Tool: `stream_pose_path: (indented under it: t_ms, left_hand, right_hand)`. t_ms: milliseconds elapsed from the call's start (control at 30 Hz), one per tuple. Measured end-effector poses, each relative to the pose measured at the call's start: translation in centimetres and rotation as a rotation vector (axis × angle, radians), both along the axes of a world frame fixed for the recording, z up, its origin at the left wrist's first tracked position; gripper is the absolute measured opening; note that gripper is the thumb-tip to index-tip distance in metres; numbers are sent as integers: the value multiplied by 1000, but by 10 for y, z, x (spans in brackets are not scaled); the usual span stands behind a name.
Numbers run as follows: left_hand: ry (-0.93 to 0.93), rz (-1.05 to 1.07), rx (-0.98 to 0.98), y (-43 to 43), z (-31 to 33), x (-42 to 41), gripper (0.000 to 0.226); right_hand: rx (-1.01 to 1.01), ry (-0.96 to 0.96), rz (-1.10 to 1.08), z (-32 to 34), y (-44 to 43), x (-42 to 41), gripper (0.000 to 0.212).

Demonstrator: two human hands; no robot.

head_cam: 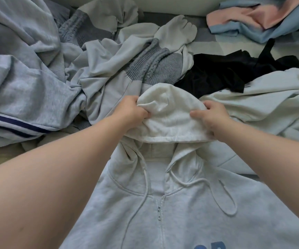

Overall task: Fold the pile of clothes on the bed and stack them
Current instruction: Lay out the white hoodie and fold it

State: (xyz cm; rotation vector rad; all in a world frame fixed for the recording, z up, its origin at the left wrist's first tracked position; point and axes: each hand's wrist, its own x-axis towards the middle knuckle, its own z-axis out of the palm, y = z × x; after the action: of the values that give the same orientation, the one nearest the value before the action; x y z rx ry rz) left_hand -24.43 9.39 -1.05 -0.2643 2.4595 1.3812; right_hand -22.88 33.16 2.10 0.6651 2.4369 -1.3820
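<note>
A pale grey zip hoodie (181,212) lies front up on the bed right below me, with white drawstrings and blue letters at the bottom edge of view. Its hood (170,115), white lining showing, is bunched up above the collar. My left hand (132,112) grips the hood's left side with curled fingers. My right hand (211,117) pinches the hood's right side, thumb on top. The hoodie's right sleeve (270,105) trails off to the right.
Unfolded clothes fill the bed beyond: a grey garment with navy stripes (19,97) at left, a grey top with ribbed knit parts (150,67) in the middle, a black garment (235,72), and pink and blue cloth (256,17) at the back right.
</note>
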Motion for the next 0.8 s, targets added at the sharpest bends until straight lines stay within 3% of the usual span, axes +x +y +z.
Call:
stream_pose_path:
  t_ms: [100,300,400,500,600,667,733,800]
  left_hand:
    - [168,22,10,1,9,26,14]
    - [573,-319,-406,-6,19,142,23]
    - [582,-493,-589,-13,23,201,33]
    - [478,-684,-685,-13,10,260,37]
    - [342,-837,-691,-8,-7,303,41]
    - [319,-881,-686,-10,-12,317,27]
    - [417,-819,-615,-13,-12,321,10]
    - [547,-637,-554,-13,-5,311,18]
  right_hand:
    - [223,188,179,8,8,18,13]
    - [580,571,602,11,31,107,23]
    - [727,636,814,5,36,166,26]
    - [843,555,1002,-6,40,225,18]
    - [858,268,1239,-23,40,262,41]
    - [799,31,1397,-24,35,271,32]
    - [744,-9,1296,-20,30,271,12]
    - [636,225,949,-13,29,265,14]
